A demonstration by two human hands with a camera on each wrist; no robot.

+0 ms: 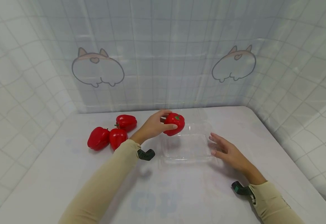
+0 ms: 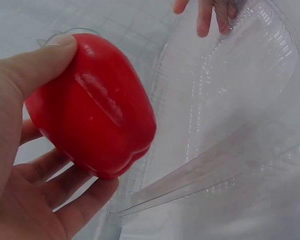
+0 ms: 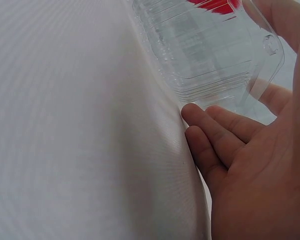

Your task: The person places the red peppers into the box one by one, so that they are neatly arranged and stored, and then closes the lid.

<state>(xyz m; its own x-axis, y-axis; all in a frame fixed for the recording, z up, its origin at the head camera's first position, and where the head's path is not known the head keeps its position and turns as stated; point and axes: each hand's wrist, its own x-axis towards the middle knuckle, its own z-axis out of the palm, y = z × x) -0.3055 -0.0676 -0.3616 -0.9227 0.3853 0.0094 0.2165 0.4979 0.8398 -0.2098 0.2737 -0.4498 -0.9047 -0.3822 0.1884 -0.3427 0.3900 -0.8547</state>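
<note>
A red bell pepper point(image 1: 176, 123) with a green stem is held in my left hand point(image 1: 153, 126), above the far left part of a clear plastic container point(image 1: 189, 158). In the left wrist view the thumb lies on one side of the bell pepper point(image 2: 97, 107) and the fingers curl under the other. My right hand point(image 1: 230, 155) is at the container's right side, its fingers spread and loosely bent. The right wrist view shows these fingers point(image 3: 214, 137) low by the container's wall point(image 3: 204, 60); whether they touch it I cannot tell.
Several more red bell peppers point(image 1: 98, 139) lie grouped on the white table left of the container. The container's clear lid flap point(image 1: 196, 115) extends behind it. A white tiled-pattern curtain point(image 1: 168, 62) hangs along the back and sides.
</note>
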